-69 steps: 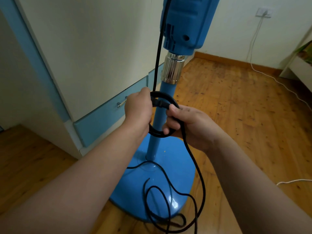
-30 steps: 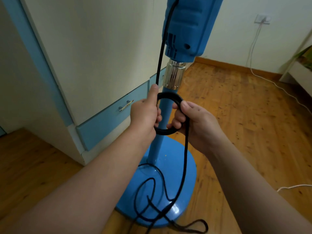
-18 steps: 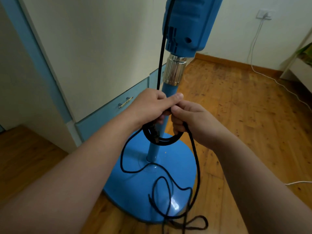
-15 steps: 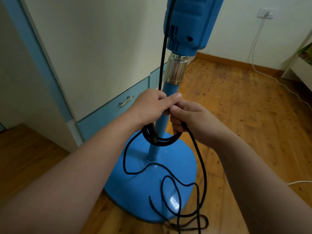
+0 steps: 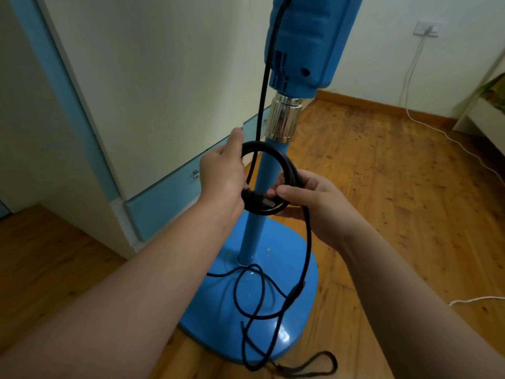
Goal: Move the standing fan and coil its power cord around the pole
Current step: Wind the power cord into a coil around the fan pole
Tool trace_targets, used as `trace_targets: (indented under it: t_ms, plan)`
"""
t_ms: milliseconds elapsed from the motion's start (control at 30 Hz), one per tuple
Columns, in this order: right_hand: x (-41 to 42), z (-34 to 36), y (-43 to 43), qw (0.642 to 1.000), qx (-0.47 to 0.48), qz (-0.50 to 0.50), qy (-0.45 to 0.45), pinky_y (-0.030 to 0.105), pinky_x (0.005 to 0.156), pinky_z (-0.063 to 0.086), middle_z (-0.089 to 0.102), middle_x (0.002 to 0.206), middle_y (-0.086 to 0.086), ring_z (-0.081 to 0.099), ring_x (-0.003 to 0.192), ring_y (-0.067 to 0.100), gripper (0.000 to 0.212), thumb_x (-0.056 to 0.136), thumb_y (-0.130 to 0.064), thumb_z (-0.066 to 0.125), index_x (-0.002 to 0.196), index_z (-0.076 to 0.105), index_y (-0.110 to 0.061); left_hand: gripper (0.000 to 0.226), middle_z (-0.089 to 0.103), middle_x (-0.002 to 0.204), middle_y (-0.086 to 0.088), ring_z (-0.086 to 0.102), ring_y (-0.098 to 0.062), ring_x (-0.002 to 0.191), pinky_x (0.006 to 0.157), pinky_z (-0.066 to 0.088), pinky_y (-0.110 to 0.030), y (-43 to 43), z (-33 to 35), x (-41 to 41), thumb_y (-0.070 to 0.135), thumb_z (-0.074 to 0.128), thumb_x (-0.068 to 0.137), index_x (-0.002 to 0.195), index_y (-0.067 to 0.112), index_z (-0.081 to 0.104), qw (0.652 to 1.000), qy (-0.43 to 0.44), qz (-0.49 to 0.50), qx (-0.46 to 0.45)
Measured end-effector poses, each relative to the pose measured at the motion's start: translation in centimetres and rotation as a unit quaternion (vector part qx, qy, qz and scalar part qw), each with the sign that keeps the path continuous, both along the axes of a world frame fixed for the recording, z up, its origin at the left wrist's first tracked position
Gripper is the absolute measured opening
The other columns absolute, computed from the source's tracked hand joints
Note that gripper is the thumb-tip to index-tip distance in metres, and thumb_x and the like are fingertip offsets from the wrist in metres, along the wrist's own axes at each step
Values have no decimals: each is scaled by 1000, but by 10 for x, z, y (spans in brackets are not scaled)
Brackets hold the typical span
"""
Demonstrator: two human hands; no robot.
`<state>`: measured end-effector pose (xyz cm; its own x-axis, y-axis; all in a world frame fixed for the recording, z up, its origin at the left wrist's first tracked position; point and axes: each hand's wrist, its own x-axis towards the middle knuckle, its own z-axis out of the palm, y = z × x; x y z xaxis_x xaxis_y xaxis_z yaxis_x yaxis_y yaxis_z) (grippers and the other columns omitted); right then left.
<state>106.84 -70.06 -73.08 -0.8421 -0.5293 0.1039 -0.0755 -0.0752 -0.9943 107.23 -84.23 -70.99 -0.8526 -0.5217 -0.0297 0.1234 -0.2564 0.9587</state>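
Looking down at a wood floor (image 5: 396, 201) and a tall cupboard (image 5: 164, 77) with blue trim. Looking at the blue fan (image 5: 303, 42), upright on its round base (image 5: 218, 310), close beside the cupboard. Guessing the moving part is done.

Working now on the winding step: wrapping the black cord (image 5: 287, 165) round the pole (image 5: 254, 233). Holding a few loops of it round the pole, about halfway up, just under a shiny ring (image 5: 284, 121).

Curling the left hand (image 5: 221, 181) round the left side of the loops. Pinching the right side with the right hand (image 5: 319, 203), thumb on top and fingers underneath. Tucking a small dark piece with a shiny tip, maybe the plug (image 5: 261, 200), in at the bottom of the loops, between the two hands.

Seeing lots more cord lying in loose curls on the base and spilling onto the floor, so only partway through.

Probably needing next to pull up some of that loose cord with the right hand, pass it round behind the pole and lay it beside the other loops. Needing a tight grip with the left hand too, to stop the loops sliding down. Watching out for knots in the loose curls.
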Motion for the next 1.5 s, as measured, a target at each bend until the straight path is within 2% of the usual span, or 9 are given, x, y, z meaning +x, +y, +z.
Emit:
trace_targets:
  t_ms: [167,333,567,733,900,1000,1133,1333,1500]
  plan:
    - [8,2,-17,992,-121,-40,-6,26,72,54,55,57,-7,63,75,16,11,88,-21,51,83,59,-15,45,29,32,9,26,-8,28,38,26,-20,9,-5,2,45,52,87,55,18,36,989,-36,10,142]
    - [10,4,-22,989,-109,-95,-15,22,62,48,43,48,-11,50,61,12,15,95,-16,43,86,54,-11,46,34,35,7,31,-8,30,41,34,-22,6,-13,1,49,50,88,56,17,44,979,-81,-60,179]
    - [3,14,-2,999,-2,-28,16,34,67,37,48,44,-11,46,61,18,15,94,-15,42,83,51,-12,51,57,45,2,55,-14,41,46,47,-22,-16,5,-1,62,51,80,58,16,59,953,-48,-239,-179]
    - [6,17,0,996,80,36,35,20,56,40,46,46,-13,46,55,11,12,94,-12,43,85,51,-8,52,38,38,5,36,-7,32,39,35,-21,-12,3,8,61,53,76,53,15,49,900,-4,-284,-330]
    - [6,19,-2,995,77,-34,61,24,58,45,53,52,-8,51,59,16,15,91,-13,52,89,60,0,49,33,40,8,29,-9,35,46,27,-28,2,-9,6,49,52,86,45,22,43,948,11,-165,-271]
    - [8,17,-1,997,36,-35,51,24,63,53,65,74,6,63,70,19,10,81,-10,65,91,63,-8,53,34,35,10,30,-8,34,46,26,-28,4,-11,6,50,51,85,40,22,46,967,4,-133,-219]
    - [6,13,2,998,-7,-61,-6,35,74,57,62,110,11,66,97,31,41,67,-17,76,104,59,-17,46,31,42,7,28,-12,40,47,26,-30,6,-8,7,52,52,83,50,22,39,979,18,-90,-182]
    - [11,7,-2,998,-41,-50,4,29,72,55,71,81,-4,68,82,18,38,63,-16,74,98,60,-14,47,28,42,8,25,-13,38,44,25,-28,3,2,4,49,53,82,44,26,37,998,34,-15,-54]
    - [16,3,-17,996,-55,-76,-1,32,77,55,69,81,5,67,80,22,29,63,-12,74,89,61,-12,41,28,47,5,24,-10,34,38,23,-21,11,-2,2,40,53,86,55,18,37,997,-9,39,67]
